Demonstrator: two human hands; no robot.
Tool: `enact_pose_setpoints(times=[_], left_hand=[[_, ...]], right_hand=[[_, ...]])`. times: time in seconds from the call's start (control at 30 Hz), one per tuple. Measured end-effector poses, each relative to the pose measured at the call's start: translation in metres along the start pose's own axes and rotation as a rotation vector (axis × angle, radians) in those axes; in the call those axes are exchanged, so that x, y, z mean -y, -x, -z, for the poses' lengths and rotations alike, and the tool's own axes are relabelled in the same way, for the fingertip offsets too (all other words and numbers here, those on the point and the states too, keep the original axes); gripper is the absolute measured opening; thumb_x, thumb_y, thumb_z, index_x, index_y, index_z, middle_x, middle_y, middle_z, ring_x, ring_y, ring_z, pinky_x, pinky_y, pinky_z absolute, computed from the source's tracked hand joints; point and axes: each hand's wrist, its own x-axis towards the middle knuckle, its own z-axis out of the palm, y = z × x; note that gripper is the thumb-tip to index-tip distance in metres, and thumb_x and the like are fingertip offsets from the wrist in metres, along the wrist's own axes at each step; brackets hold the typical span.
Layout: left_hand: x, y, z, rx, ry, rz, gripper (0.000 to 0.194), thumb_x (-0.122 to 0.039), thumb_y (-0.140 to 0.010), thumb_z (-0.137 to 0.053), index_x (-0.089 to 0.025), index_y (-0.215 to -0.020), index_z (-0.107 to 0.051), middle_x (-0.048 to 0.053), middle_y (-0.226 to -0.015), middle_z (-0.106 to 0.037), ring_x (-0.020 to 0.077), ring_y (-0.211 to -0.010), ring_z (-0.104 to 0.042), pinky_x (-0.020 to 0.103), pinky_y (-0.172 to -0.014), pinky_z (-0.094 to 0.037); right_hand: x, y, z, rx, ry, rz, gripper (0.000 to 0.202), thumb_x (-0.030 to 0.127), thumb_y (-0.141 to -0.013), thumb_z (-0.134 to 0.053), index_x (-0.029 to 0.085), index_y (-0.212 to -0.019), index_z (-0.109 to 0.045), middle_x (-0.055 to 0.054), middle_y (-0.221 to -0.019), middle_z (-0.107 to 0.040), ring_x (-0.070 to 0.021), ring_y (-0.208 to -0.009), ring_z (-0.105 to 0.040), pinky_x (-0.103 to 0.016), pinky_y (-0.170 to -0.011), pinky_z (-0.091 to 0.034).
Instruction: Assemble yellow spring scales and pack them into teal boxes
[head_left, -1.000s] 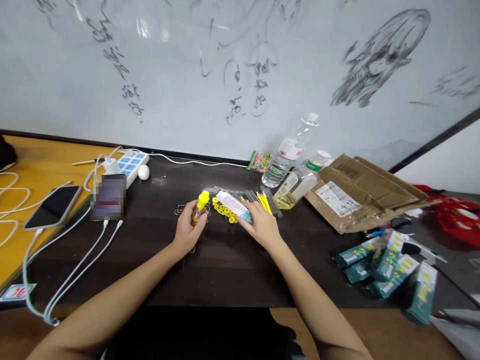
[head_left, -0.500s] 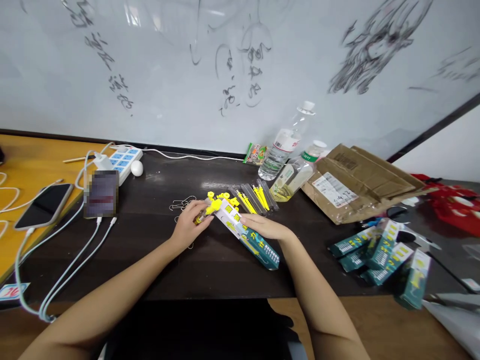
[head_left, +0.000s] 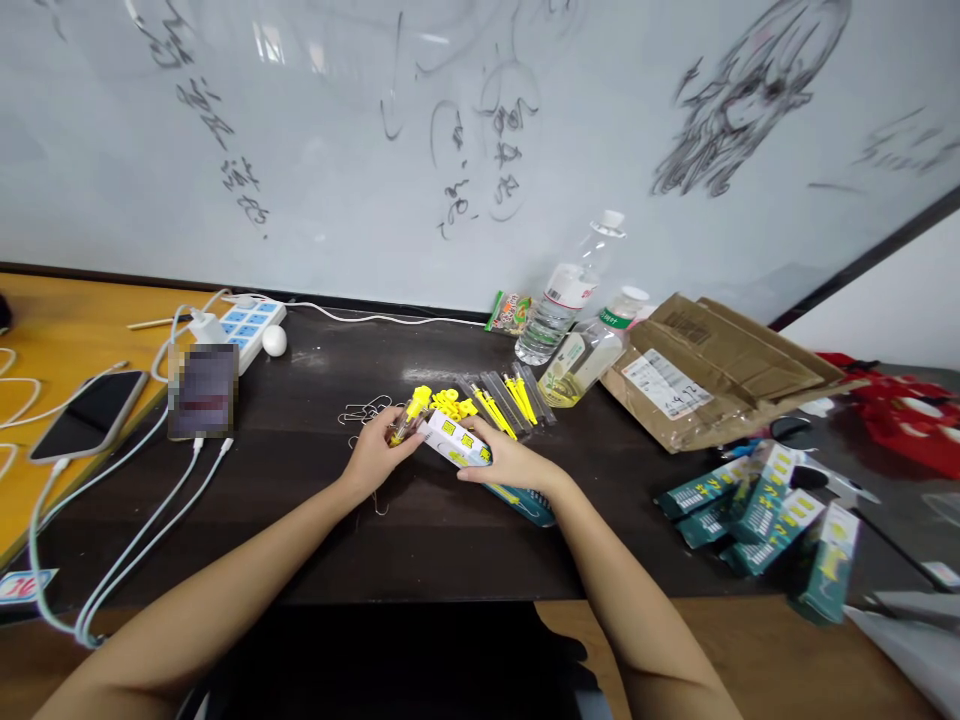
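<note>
My left hand (head_left: 373,458) is closed around a small clear tube with yellow parts (head_left: 410,415), which leans with its yellow end up. My right hand (head_left: 514,462) grips a teal and white printed box (head_left: 450,442), thumb on the near side and fingers over the far side. The box slants, its white end close to the tube. Just behind it is a pile of small yellow pieces (head_left: 454,403). Yellow sticks in clear sleeves (head_left: 495,405) lie to its right. Bent wire pieces (head_left: 364,411) rest beyond my left hand.
Two bottles (head_left: 555,310) and a snack packet (head_left: 511,312) stand by the whiteboard. A flattened carton (head_left: 720,355) and several similar teal boxes (head_left: 765,510) lie to the right. On the left are a power strip (head_left: 251,325), cables and a phone (head_left: 90,415).
The tube has tipped more upright in my left hand. My right hand has shifted its hold, from lying flat along the box to gripping it near the white end.
</note>
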Motion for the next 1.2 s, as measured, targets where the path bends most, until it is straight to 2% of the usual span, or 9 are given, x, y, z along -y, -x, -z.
enact_pose_setpoints(times=[0.1,0.23,0.33,0.43,0.63,0.73,0.83,1.1,1.2], left_hand=[[-0.003,0.002,0.0,-0.044,0.013,-0.02,0.023,-0.037,-0.078,-0.065,-0.017,-0.087,-0.058,0.0,-0.079,-0.062,0.0126,-0.066,-0.055,0.024,-0.064,-0.046],[-0.008,0.006,-0.002,-0.015,-0.086,-0.153,0.019,-0.031,-0.079,-0.064,-0.018,-0.092,-0.061,0.002,-0.085,-0.064,0.015,-0.073,-0.058,0.026,-0.071,-0.045],[-0.011,0.007,-0.002,-0.123,-0.149,-0.222,0.014,-0.029,-0.081,-0.062,-0.018,-0.088,-0.061,0.002,-0.082,-0.06,0.0143,-0.071,-0.055,0.025,-0.068,-0.043],[-0.01,0.005,0.003,-0.215,-0.152,-0.172,0.014,-0.031,-0.082,-0.061,-0.017,-0.086,-0.061,0.002,-0.082,-0.059,0.0147,-0.073,-0.055,0.026,-0.069,-0.043],[-0.002,0.0,0.004,-0.106,0.036,0.035,0.023,-0.038,-0.079,-0.063,-0.016,-0.084,-0.063,0.001,-0.074,-0.063,0.0129,-0.064,-0.056,0.024,-0.06,-0.044],[-0.002,-0.002,0.0,-0.118,0.243,0.162,0.029,-0.043,-0.077,-0.064,-0.015,-0.084,-0.06,-0.001,-0.068,-0.061,0.0059,-0.043,-0.043,0.019,-0.042,-0.034],[-0.006,-0.004,-0.001,-0.12,0.435,0.244,0.033,-0.045,-0.075,-0.066,-0.015,-0.084,-0.056,-0.003,-0.065,-0.057,0.0019,-0.036,-0.032,0.018,-0.035,-0.026],[-0.008,-0.002,0.0,0.042,0.345,0.211,0.034,-0.041,-0.069,-0.071,-0.014,-0.086,-0.059,-0.007,-0.051,-0.049,0.0043,-0.035,-0.035,0.018,-0.035,-0.029],[-0.008,0.0,-0.002,0.031,0.234,0.109,0.037,-0.038,-0.069,-0.072,-0.015,-0.097,-0.063,-0.002,-0.066,-0.059,0.0099,-0.05,-0.053,0.021,-0.046,-0.042]], right_hand=[[0.001,-0.002,-0.002,-0.084,0.025,0.005,0.051,0.037,-0.079,-0.066,0.02,-0.123,-0.046,-0.008,-0.119,-0.06,-0.0238,-0.108,-0.059,-0.04,-0.096,-0.046],[0.0,-0.003,-0.002,-0.114,0.033,0.055,0.046,0.036,-0.083,-0.062,0.02,-0.123,-0.047,-0.009,-0.123,-0.059,-0.0242,-0.111,-0.058,-0.04,-0.097,-0.045],[-0.001,-0.003,-0.003,-0.108,0.042,0.079,0.048,0.036,-0.085,-0.059,0.02,-0.128,-0.047,-0.01,-0.13,-0.057,-0.0245,-0.115,-0.057,-0.04,-0.1,-0.044],[-0.001,-0.003,-0.003,-0.084,0.054,0.088,0.049,0.036,-0.085,-0.06,0.021,-0.13,-0.049,-0.01,-0.133,-0.056,-0.0249,-0.117,-0.057,-0.042,-0.102,-0.043],[0.003,-0.003,-0.001,-0.128,0.072,0.133,0.047,0.035,-0.086,-0.059,0.02,-0.129,-0.052,-0.011,-0.13,-0.058,-0.0236,-0.117,-0.057,-0.042,-0.103,-0.043],[0.006,-0.003,0.0,-0.14,0.112,0.159,0.046,0.033,-0.086,-0.059,0.02,-0.129,-0.053,-0.011,-0.127,-0.06,-0.0234,-0.117,-0.057,-0.042,-0.102,-0.043],[0.007,-0.002,0.0,-0.15,0.131,0.166,0.046,0.032,-0.085,-0.059,0.021,-0.13,-0.053,-0.011,-0.128,-0.059,-0.0239,-0.117,-0.056,-0.043,-0.102,-0.043],[0.007,-0.002,0.0,-0.179,0.124,0.116,0.046,0.033,-0.085,-0.058,0.02,-0.129,-0.054,-0.011,-0.13,-0.06,-0.025,-0.116,-0.058,-0.044,-0.102,-0.043],[0.008,-0.001,-0.002,-0.191,0.112,0.128,0.048,0.035,-0.086,-0.057,0.021,-0.131,-0.052,-0.011,-0.132,-0.058,-0.025,-0.119,-0.056,-0.044,-0.103,-0.043]])
